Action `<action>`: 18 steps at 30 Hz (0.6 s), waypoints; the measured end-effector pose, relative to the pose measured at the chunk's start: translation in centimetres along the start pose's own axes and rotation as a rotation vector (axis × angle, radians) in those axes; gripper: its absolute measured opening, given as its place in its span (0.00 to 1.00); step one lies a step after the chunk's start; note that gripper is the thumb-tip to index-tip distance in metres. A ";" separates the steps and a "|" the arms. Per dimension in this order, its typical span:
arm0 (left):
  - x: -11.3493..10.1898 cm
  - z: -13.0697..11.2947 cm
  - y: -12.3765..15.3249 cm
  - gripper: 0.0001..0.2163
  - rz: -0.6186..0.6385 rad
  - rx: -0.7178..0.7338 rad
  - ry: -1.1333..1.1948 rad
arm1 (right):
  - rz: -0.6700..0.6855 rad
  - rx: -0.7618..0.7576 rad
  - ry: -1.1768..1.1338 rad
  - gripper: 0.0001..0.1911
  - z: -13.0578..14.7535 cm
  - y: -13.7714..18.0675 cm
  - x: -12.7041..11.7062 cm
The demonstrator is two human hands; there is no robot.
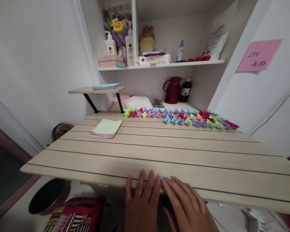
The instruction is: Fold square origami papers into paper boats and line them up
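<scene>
A small piece of folded purple paper lies at the table's front edge, partly hidden by my fingertips. From its left side, my left hand touches it with the index fingertip, the fingers spread over the table edge. My right hand rests on its right side, with the fingers stretched out close together and the index fingertip against the paper. The right thumb hangs lower, apart from the paper. Whether the paper is pinched from below is hidden.
Rows of small folded paper pieces in many colours line the table's back edge. A stack of square paper sheets lies at the left, near a small raised shelf. Behind stand a red jug and a dark bottle.
</scene>
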State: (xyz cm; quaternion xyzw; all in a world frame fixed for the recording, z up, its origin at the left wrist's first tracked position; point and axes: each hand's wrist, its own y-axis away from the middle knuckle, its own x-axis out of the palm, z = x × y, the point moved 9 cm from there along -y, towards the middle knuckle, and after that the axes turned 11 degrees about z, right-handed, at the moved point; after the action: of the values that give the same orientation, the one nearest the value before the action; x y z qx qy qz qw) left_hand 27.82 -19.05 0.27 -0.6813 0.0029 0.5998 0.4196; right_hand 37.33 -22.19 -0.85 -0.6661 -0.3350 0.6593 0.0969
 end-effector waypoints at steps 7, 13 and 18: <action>-1.5 -0.3 -0.7 0.16 -0.032 0.058 0.024 | 0.115 -0.100 0.035 0.28 0.4 -0.3 1.0; -2.4 0.3 0.0 0.15 -0.074 0.066 0.066 | 0.031 -0.017 -0.089 0.24 -0.2 -1.1 0.4; -1.6 1.4 0.8 0.12 -0.082 -0.081 0.244 | -0.055 0.068 -0.201 0.17 -0.9 -0.8 0.3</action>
State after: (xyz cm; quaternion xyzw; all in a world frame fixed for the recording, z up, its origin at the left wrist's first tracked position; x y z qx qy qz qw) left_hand 25.82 -19.51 1.22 -0.7652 0.0019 0.4942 0.4125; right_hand 37.89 -21.12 -0.57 -0.5834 -0.3385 0.7309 0.1036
